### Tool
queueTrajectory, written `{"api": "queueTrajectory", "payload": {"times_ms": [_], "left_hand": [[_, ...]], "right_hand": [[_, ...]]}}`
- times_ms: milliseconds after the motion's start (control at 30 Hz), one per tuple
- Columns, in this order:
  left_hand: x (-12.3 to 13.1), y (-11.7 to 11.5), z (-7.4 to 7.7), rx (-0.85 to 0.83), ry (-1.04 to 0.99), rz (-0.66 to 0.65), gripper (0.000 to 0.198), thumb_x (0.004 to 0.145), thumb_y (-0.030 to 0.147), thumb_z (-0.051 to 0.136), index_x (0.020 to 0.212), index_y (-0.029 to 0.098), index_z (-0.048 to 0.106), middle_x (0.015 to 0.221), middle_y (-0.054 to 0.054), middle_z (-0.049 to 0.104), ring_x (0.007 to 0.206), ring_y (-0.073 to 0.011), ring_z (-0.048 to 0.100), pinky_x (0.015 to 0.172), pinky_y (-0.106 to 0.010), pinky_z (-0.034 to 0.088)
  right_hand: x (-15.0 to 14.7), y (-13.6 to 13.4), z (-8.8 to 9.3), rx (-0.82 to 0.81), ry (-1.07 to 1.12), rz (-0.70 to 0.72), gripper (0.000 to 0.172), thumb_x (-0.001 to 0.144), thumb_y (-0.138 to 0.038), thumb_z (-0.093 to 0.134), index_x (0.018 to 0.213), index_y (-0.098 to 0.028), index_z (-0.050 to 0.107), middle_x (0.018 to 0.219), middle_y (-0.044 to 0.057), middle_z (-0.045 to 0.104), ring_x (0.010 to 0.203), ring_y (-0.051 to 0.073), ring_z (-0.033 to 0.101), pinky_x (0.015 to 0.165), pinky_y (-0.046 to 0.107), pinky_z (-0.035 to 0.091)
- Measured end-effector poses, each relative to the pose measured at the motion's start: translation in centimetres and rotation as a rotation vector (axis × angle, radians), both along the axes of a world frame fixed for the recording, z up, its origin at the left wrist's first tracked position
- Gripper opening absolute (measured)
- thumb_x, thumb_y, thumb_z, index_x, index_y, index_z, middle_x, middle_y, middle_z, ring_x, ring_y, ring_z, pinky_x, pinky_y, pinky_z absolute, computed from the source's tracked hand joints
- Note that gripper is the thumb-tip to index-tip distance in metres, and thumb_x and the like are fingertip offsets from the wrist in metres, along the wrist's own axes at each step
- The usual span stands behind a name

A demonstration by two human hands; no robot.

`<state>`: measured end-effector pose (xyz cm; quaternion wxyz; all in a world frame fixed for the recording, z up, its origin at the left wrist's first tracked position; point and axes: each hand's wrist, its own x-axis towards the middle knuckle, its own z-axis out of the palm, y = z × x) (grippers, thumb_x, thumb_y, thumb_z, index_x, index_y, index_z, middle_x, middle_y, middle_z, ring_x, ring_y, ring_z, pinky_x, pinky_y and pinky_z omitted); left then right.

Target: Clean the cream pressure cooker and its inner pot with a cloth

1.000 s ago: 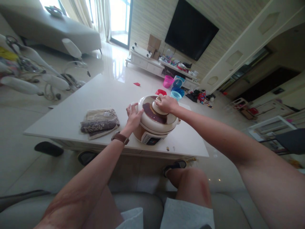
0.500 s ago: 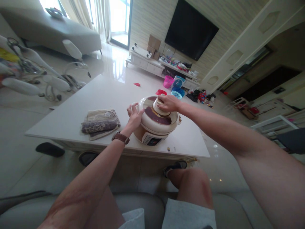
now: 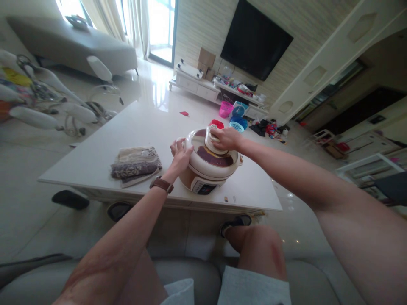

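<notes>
My right hand (image 3: 226,139) grips the knob (image 3: 210,142) directly under my palm, atop the cooker (image 3: 205,174) on the tabletop (image 3: 143,123); my left hand (image 3: 180,154) rests open against the cooker's near left side.

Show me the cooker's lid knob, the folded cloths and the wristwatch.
lid knob (image 3: 210,140), head view, its cream left edge.
folded cloths (image 3: 136,166), head view, middle of the stack.
wristwatch (image 3: 161,184), head view, brown strap.
</notes>
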<state>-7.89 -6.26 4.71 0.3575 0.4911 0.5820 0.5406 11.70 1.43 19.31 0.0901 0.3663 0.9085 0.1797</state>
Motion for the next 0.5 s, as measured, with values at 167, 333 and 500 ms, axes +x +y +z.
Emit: {"api": "queueTrajectory", "payload": {"times_ms": [167,333,500], "left_hand": [[-0.3,-0.2,0.2,-0.026,-0.025,0.006,0.05,0.094,0.044,0.056,0.14,0.027,0.045,0.152,-0.013,0.033,0.158,-0.0289,0.02,0.134,-0.048,0.016],[-0.4,-0.2,0.3,-0.014,-0.041,-0.012,0.051,0.094,0.043,0.058,0.14,0.028,0.043,0.151,-0.012,0.037,0.158,-0.0289,0.021,0.135,-0.05,0.017],[-0.3,0.0,0.3,-0.006,-0.079,-0.022,0.051,0.093,0.041,0.06,0.14,0.03,0.042,0.15,-0.011,0.04,0.157,-0.0283,0.026,0.134,-0.052,0.019]], "right_hand": [[-0.1,-0.1,0.3,-0.014,-0.021,-0.042,0.049,0.098,-0.051,0.05,0.133,-0.018,0.06,0.121,0.018,0.078,0.095,0.034,0.072,0.07,0.035,0.035],[0.2,0.4,0.6,-0.011,-0.031,-0.041,0.049,0.1,-0.053,0.046,0.132,-0.019,0.06,0.121,0.017,0.078,0.095,0.034,0.072,0.071,0.036,0.035],[0.2,1.7,0.5,0.018,-0.032,-0.088,0.055,0.102,-0.059,0.041,0.132,-0.018,0.061,0.118,0.018,0.079,0.095,0.036,0.072,0.072,0.036,0.036]]}}
